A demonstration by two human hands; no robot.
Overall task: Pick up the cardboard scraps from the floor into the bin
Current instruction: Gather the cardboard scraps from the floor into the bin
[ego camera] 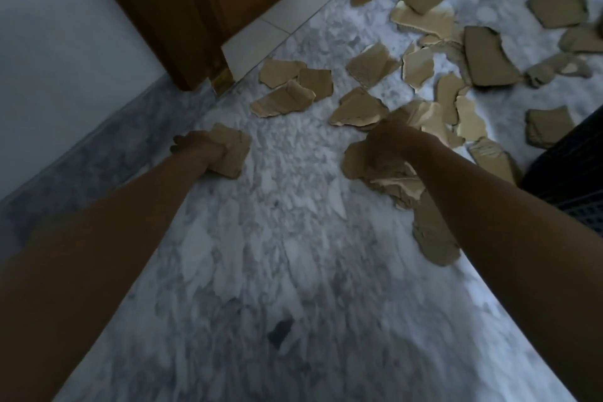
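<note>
A person's left hand (195, 148) clutches one cardboard scrap (230, 153), while the right hand (390, 143) grips a bundle of scraps (388, 176); loose scraps (359, 109) litter the marble floor (277, 206) beyond both hands, dark bin (567, 170) just right.

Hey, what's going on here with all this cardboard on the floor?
A person is gathering torn cardboard. The left hand grips one cardboard scrap near the wall, and the right hand clutches a bunch of scraps. Many loose scraps lie scattered over the marble floor. A dark bin shows at the right edge; nothing is going into it yet.
</note>
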